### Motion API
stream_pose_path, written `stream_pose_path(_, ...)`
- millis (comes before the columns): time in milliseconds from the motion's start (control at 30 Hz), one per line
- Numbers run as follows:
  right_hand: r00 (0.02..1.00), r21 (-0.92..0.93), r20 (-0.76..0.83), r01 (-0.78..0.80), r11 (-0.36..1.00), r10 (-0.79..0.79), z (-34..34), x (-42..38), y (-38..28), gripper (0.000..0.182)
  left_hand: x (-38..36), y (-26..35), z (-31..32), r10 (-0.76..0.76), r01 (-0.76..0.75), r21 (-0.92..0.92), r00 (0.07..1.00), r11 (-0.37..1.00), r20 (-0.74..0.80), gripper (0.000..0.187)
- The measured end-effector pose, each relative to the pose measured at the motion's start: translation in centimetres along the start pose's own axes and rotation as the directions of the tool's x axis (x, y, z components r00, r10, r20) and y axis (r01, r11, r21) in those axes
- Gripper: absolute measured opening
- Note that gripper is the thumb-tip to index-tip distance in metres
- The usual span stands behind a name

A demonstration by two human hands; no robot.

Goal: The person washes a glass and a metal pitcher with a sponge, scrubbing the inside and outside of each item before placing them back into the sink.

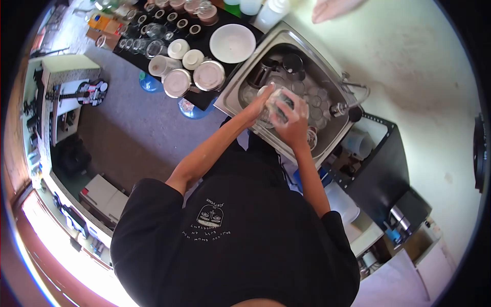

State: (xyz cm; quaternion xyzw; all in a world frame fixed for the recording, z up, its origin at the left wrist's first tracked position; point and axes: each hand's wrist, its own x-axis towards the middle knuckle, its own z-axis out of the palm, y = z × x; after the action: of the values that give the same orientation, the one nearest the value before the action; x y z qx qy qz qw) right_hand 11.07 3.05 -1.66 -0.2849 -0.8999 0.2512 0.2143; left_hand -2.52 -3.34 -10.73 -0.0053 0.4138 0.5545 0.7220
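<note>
Over the near side of the metal sink (227, 99), my left hand (259, 106) grips the left side of a whitish, soapy-looking object (276, 100). My right hand (292, 116) curls over the same object from the right, with something dark showing between its fingers. Blur and the fingers hide what exactly is held. Beneath and beyond both hands, the basin holds several clear glasses (315, 101), a dark round item (292, 63) and a dark-handled glass pot (266, 70).
A curved faucet (362, 92) stands at the sink's right edge. Left of the sink, a black counter (225, 21) bears a white bowl (232, 43), lidded jars (209, 75), cups and bottles. A black rack (381, 148) is at the right. Another person's bare limb (335, 7) shows at the top.
</note>
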Motion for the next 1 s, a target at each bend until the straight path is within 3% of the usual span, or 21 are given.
stream_pose_path(100, 0.951, 0.133, -0.183, -0.227, 0.965, 0.249, 0.1, -1.9, 1.8, 0.034, -0.2, -0.8, 2.2, -0.027, 0.027, 0.002, 1.0, 1.0, 0.013, 0.062)
stream_pose_path(200, 0.991, 0.02, -0.13, 0.038, 0.999, -0.035, -1.1, -4.4, 1.1, 0.032, 0.5, -0.9, 2.5, -0.16, 0.159, 0.189, 0.987, 0.969, -0.009, 0.062)
stream_pose_path(233, 0.996, 0.0, -0.079, 0.052, 0.999, -0.052, -1.8, -4.8, 0.9, 0.032, 0.4, -1.3, 3.1, -0.084, 0.083, 0.217, 0.996, 0.973, -0.002, 0.062)
stream_pose_path(300, 0.98, 0.022, -0.199, -0.019, 1.0, 0.023, -2.1, -4.7, 3.1, 0.031, 0.1, -1.8, 4.5, 0.07, -0.072, 0.269, 0.997, 0.96, 0.018, 0.062)
stream_pose_path(333, 0.965, 0.038, -0.256, -0.054, 0.998, 0.062, -2.1, -4.5, 4.2, 0.031, 0.0, -1.7, 4.8, -0.023, 0.011, 0.242, 0.999, 0.97, 0.046, 0.062)
stream_pose_path(367, 0.912, 0.095, -0.343, -0.205, 0.974, 0.225, -1.6, -4.4, 4.6, 0.029, 0.1, -1.2, 5.0, -0.113, 0.094, 0.217, 0.991, 0.972, 0.075, 0.062)
stream_pose_path(400, 0.926, 0.081, -0.326, -0.173, 0.982, 0.19, -1.9, -4.7, 4.1, 0.03, 0.3, -1.0, 5.1, -0.2, 0.177, 0.195, 0.974, 0.965, 0.105, 0.062)
stream_pose_path(433, 0.938, 0.066, -0.31, -0.138, 0.988, 0.152, -2.6, -4.7, 3.5, 0.031, 0.8, -1.6, 5.1, -0.132, 0.123, 0.145, 0.989, 0.982, 0.061, 0.062)
stream_pose_path(533, 0.975, 0.07, -0.223, 0.035, 0.997, -0.018, -3.1, -6.5, 2.5, 0.034, 0.7, -0.8, 5.2, -0.178, 0.16, 0.154, 0.978, 0.975, 0.109, 0.064)
stream_pose_path(600, 0.986, 0.091, -0.144, 0.099, 0.991, -0.085, -3.5, -7.3, 2.5, 0.035, 0.7, -0.9, 5.4, -0.116, 0.093, 0.219, 0.989, 0.971, 0.096, 0.067)
stream_pose_path(700, 0.906, 0.153, -0.34, -0.21, 0.966, 0.251, -2.8, -6.4, 4.1, 0.036, 0.1, -1.5, 5.5, -0.09, 0.074, 0.209, 0.993, 0.975, 0.07, 0.066)
stream_pose_path(800, 0.941, 0.141, -0.301, -0.118, 0.983, 0.156, -3.3, -6.9, 2.8, 0.03, -0.2, -1.6, 5.2, -0.07, 0.057, 0.103, 0.99, 0.993, 0.125, 0.065)
stream_pose_path(833, 0.97, 0.106, -0.243, 0.017, 0.994, 0.01, -3.2, -7.6, 2.5, 0.03, -0.2, -1.9, 5.1, -0.059, 0.051, 0.056, 0.986, 0.997, 0.157, 0.064)
stream_pose_path(933, 0.984, 0.123, -0.136, 0.136, 0.983, -0.119, -4.0, -8.1, 2.3, 0.028, 0.0, -2.4, 5.0, -0.043, 0.04, 0.034, 0.992, 0.999, 0.119, 0.065)
stream_pose_path(1000, 0.966, 0.175, -0.238, -0.057, 0.983, 0.098, -3.5, -7.1, 3.8, 0.027, -0.6, -2.7, 5.1, -0.045, 0.038, 0.084, 0.995, 0.996, 0.088, 0.063)
